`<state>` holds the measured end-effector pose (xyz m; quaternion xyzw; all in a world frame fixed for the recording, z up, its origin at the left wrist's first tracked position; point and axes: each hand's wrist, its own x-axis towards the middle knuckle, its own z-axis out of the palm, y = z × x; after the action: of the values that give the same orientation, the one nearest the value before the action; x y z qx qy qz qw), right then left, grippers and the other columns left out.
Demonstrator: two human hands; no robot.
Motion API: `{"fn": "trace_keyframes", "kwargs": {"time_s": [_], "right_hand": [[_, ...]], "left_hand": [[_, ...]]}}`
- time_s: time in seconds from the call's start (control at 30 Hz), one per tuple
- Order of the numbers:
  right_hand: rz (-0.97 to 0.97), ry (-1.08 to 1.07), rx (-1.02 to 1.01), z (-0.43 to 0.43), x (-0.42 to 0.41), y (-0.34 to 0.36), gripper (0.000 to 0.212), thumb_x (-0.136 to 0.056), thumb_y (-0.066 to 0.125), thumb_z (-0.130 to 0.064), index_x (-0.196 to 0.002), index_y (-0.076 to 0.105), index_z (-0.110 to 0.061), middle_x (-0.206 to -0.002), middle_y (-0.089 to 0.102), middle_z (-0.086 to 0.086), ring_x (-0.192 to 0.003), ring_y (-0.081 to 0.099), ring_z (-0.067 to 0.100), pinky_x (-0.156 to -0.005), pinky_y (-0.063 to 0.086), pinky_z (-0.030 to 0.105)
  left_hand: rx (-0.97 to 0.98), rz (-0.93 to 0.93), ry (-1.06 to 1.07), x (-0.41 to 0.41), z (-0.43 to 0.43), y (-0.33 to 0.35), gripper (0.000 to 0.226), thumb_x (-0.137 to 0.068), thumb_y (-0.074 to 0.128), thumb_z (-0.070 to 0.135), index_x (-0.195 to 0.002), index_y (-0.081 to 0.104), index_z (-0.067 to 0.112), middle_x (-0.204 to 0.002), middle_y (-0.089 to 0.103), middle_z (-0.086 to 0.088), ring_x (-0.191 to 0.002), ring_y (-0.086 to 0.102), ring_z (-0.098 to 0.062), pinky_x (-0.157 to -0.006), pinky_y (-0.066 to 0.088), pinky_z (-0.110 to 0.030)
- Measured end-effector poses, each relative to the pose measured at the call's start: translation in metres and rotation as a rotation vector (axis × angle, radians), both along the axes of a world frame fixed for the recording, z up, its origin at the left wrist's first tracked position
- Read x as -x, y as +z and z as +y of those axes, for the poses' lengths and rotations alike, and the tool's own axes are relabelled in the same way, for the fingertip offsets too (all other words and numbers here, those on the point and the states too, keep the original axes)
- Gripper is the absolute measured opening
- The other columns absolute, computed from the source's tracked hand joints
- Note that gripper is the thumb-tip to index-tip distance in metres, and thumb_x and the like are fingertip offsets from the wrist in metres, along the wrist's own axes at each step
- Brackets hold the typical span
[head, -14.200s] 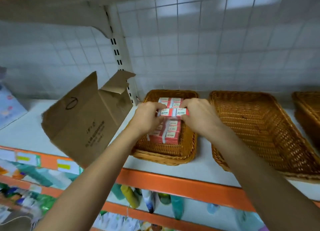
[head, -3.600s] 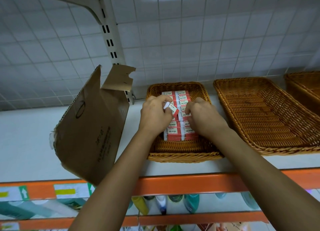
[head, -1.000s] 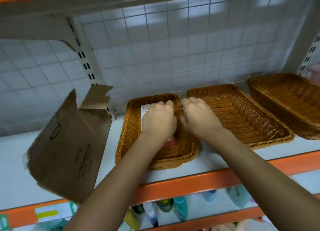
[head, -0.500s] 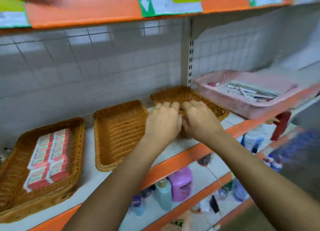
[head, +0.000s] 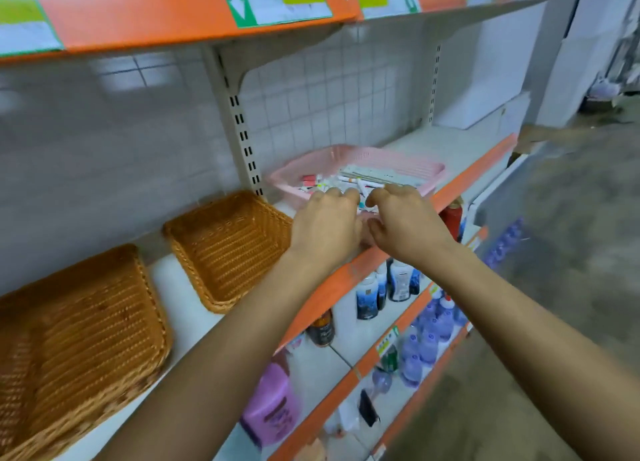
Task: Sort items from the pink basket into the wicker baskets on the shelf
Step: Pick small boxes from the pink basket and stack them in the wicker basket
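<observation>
The pink basket [head: 408, 164] stands on the white shelf to the right of the upright post, holding several pens and markers [head: 360, 180]. Side by side over its near rim are my left hand [head: 325, 225] and my right hand [head: 405, 221], fingers bent downward toward the pens. Nothing shows between the fingers of either hand; the fingertips hide what they touch. An empty wicker basket [head: 228, 242] sits just left of my hands, and a second empty wicker basket [head: 79, 325] sits further left.
The shelf's orange front edge [head: 467, 176] runs under my wrists. An upper shelf [head: 173, 10] hangs overhead. Lower shelves hold bottles [head: 398, 284] and a purple jug [head: 273, 401]. Bare white shelf lies right of the pink basket.
My view and both hands have swung right, from the wicker basket with the red boxes, past the empty wicker baskets, to the pink basket. The box-filled basket is out of view.
</observation>
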<state>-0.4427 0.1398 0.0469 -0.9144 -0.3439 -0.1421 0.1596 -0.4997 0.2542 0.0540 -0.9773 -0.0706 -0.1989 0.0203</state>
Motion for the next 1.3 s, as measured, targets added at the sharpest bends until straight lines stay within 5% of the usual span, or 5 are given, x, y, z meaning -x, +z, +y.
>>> {"fn": "trace_keyframes", "kwargs": {"time_s": [0.47, 0.63, 0.93, 1.13, 1.3], "right_hand": [[0.074, -0.018, 0.172, 0.058, -0.136, 0.005, 0.033, -0.088, 0.052, -0.020, -0.119, 0.054, -0.009, -0.119, 0.053, 0.016, -0.111, 0.048, 0.034, -0.087, 0.044, 0.037], [0.083, 0.059, 0.248, 0.098, -0.169, 0.003, 0.030, -0.089, 0.054, -0.021, -0.116, 0.053, -0.008, -0.120, 0.054, 0.015, -0.113, 0.049, 0.032, -0.086, 0.042, 0.035], [0.257, 0.295, 0.486, 0.149, -0.218, 0.008, 0.052, -0.092, 0.054, -0.026, -0.138, 0.039, -0.009, -0.139, 0.047, 0.011, -0.123, 0.047, 0.027, -0.101, 0.040, 0.035], [0.316, 0.384, 0.543, 0.177, -0.246, 0.000, 0.061, -0.095, 0.051, -0.026, -0.148, 0.024, -0.011, -0.150, 0.035, 0.009, -0.132, 0.040, 0.027, -0.103, 0.035, 0.030], [0.398, 0.501, 0.512, 0.199, -0.263, -0.012, 0.045, -0.092, 0.055, -0.023, -0.134, 0.049, -0.011, -0.134, 0.053, 0.010, -0.118, 0.053, 0.027, -0.099, 0.043, 0.035]], "left_hand": [[0.006, 0.225, 0.053, -0.142, 0.074, -0.016, 0.044, -0.089, 0.053, 0.021, -0.132, 0.047, 0.017, -0.128, 0.052, -0.010, -0.117, 0.050, -0.032, -0.089, 0.045, -0.042], [0.000, 0.261, 0.105, -0.170, 0.113, -0.022, 0.025, -0.085, 0.057, 0.015, -0.110, 0.056, 0.011, -0.114, 0.058, -0.012, -0.103, 0.056, -0.030, -0.074, 0.046, -0.036], [0.103, 0.436, 0.240, -0.201, 0.159, -0.030, 0.030, -0.090, 0.056, 0.024, -0.119, 0.059, 0.017, -0.109, 0.064, -0.003, -0.082, 0.056, -0.016, -0.063, 0.038, -0.023], [0.185, 0.476, 0.335, -0.217, 0.166, -0.035, 0.028, -0.089, 0.057, 0.027, -0.115, 0.060, 0.017, -0.113, 0.064, -0.004, -0.096, 0.061, -0.022, -0.075, 0.048, -0.030], [0.270, 0.436, 0.381, -0.229, 0.164, -0.031, 0.026, -0.090, 0.053, 0.031, -0.113, 0.059, 0.019, -0.116, 0.062, -0.004, -0.100, 0.059, -0.022, -0.085, 0.048, -0.035]]}}
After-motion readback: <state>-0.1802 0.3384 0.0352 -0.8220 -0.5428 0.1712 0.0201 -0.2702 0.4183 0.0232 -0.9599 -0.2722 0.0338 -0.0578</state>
